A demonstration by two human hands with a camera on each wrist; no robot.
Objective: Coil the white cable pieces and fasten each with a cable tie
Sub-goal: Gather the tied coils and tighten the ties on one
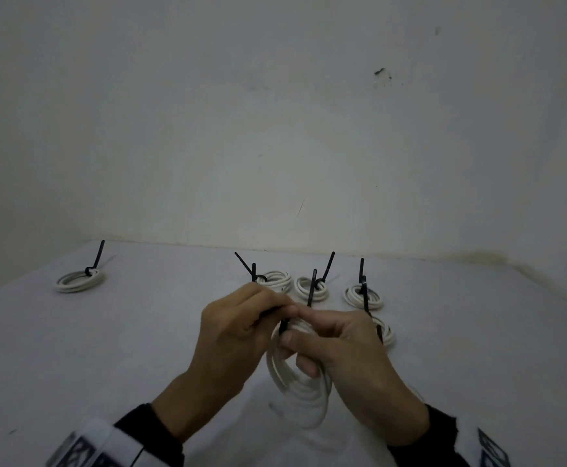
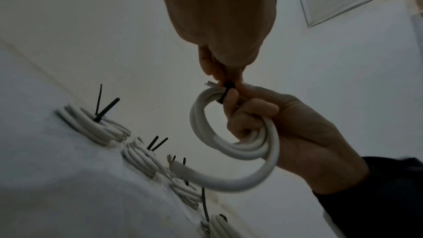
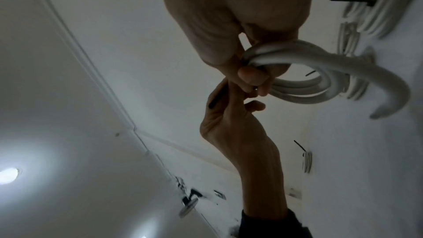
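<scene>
A white cable coil [image 1: 297, 385] is held upright over the white table [image 1: 123, 348], between my two hands. A black cable tie [image 1: 284, 326] wraps its top. My left hand [image 1: 275, 309] pinches the tie's tail, which shows against the palm in the right wrist view [image 3: 217, 97]. My right hand [image 1: 309, 335] grips the coil beside the tie, thumb on the front and fingers curled through the loop [image 2: 249, 115]. One loose cable end [image 2: 174, 165] curves away below the coil [image 2: 231, 142]. The tie's head [image 2: 226, 88] sits between both hands' fingertips.
Several tied coils lie on the table: one far left [image 1: 79, 280], three in a back row [image 1: 277, 280] [image 1: 310, 290] [image 1: 364, 295], and one by my right hand [image 1: 386, 333]. Their black tie tails stick up. A white wall [image 1: 275, 129] closes the back.
</scene>
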